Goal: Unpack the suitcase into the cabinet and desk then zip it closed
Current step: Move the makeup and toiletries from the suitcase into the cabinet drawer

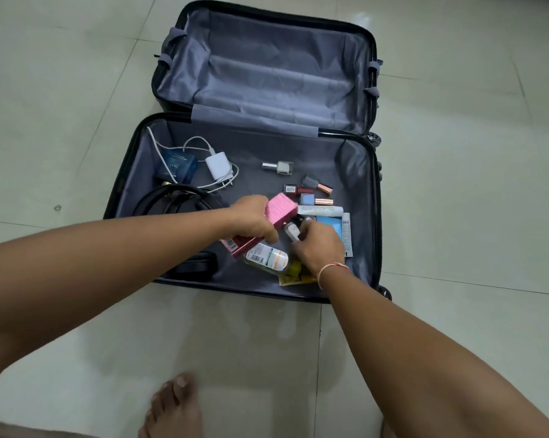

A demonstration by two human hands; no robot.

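Observation:
A dark suitcase (pixel 131 159) lies open on the tiled floor, its far half empty. My left hand (pixel 254 218) is shut on a pink box (pixel 281 210) and a dark red box (pixel 235 246) below it. Just right of it, my right hand (pixel 319 248) closes on a small grey bottle (pixel 291 232). Under the hands lie a clear bottle with a white label (pixel 266 257) and a yellow packet (pixel 293 275). Nail polish bottles (pixel 311 192) and white tubes (pixel 345 232) lie at the right. A white charger with cable (pixel 217 167) and a blue box (pixel 176 167) sit at the left.
Black straps (pixel 168 199) and a black pouch (pixel 197 265) lie in the near-left part of the case. A clear nail polish bottle (pixel 277 166) lies alone mid-case. My bare foot (pixel 172 409) stands on the pale floor tiles (pixel 61 90) that surround the case.

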